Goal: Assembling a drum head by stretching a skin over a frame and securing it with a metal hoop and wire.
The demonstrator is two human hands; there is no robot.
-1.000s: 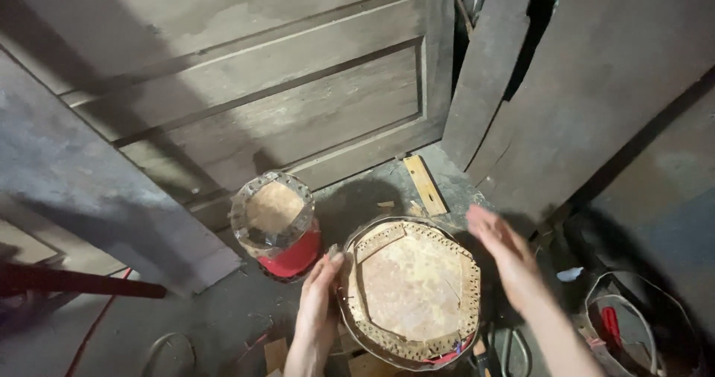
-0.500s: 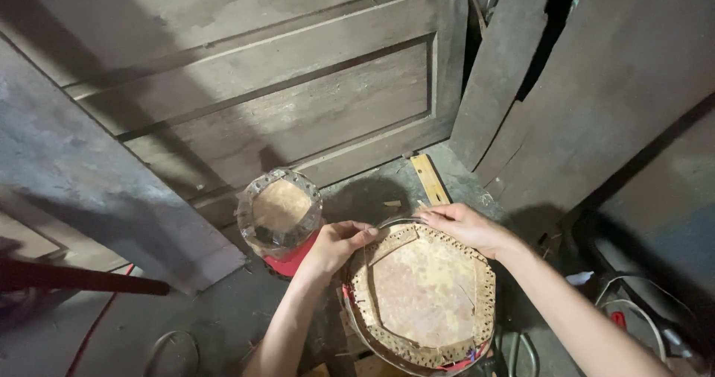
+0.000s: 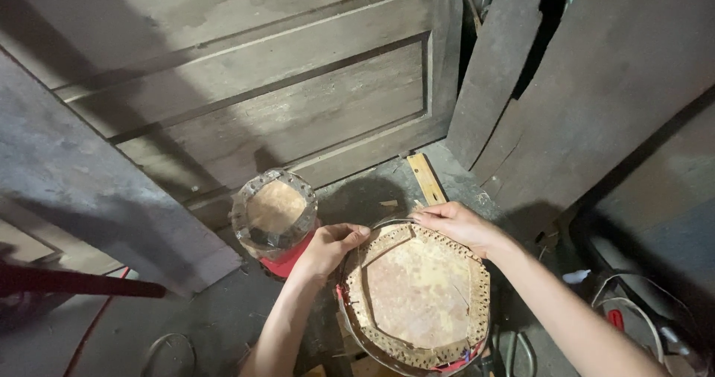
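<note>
At the far left a red bar [image 3: 82, 282] juts in low over the grey floor [image 3: 201, 325], with a thin red cord [image 3: 93, 328] trailing below it and a broad grey board [image 3: 89, 191] leaning above. Behind everything stands a weathered panelled wooden door [image 3: 261, 86]. Right of the board sits a small drum [image 3: 274, 217] with a tan skin and a red body, close beside the left hand [image 3: 328, 246]. That hand is curled, its fingertips pinching the upper left rim of the large drum [image 3: 417, 295], whose tan hide head is laced with a ring of small holes and sits low in the middle of the view. The right hand [image 3: 456, 224] is likewise closed on the upper right rim, fingers bent over the edge. Just beyond it a yellowish wooden strip [image 3: 426, 177] lies on the floor. Further right, dark planks [image 3: 596, 79] lean, and white cables [image 3: 633, 310] coil in the lower corner.
</note>
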